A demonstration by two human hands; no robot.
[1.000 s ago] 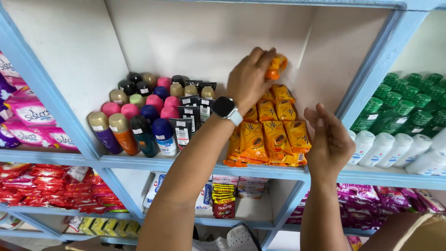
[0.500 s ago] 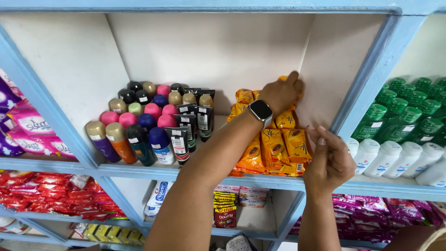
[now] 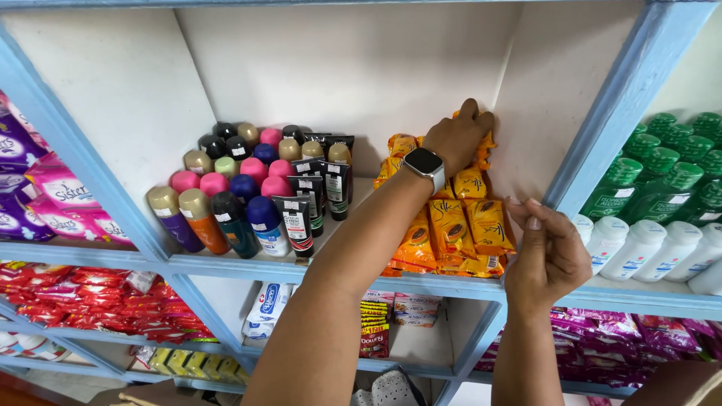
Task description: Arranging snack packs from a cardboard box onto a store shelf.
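My left hand, with a smartwatch on the wrist, reaches deep into the middle shelf compartment. Its fingers rest closed on an orange packet on top of the stack at the back right corner. More orange packets lie piled in rows from there down to the shelf's front edge. My right hand hovers at the front right of the compartment, next to the blue upright. Its fingers are loosely curled and hold nothing.
Roll-on bottles with coloured caps and black tubes fill the left of the same shelf. Green bottles and white bottles stand in the right compartment. Pink and purple packs sit left, red packets below.
My left hand carried an orange packet from high in the compartment down onto the back of the stack. The right hand lowered and curled its fingers. The view shifted slightly.
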